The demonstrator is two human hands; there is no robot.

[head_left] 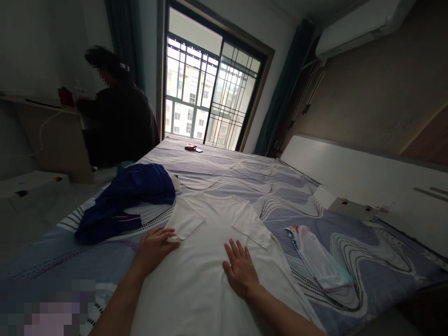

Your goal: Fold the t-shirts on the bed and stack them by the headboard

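A white T-shirt (210, 261) lies flat on the bed (266, 186), both short sleeves folded in over its body. My left hand (154, 247) rests at the shirt's left edge, fingers stretched out and touching the folded left sleeve. Flat on the middle of the shirt lies my right hand (240, 270), fingers spread, just below the folded right sleeve. Neither hand holds anything.
A crumpled dark blue garment (129, 198) lies left of the shirt. A folded white garment with printed letters (317, 256) lies to the right. A small red object and a phone (193, 148) sit near the window. A person in dark clothes (115, 112) sits at a desk at the left.
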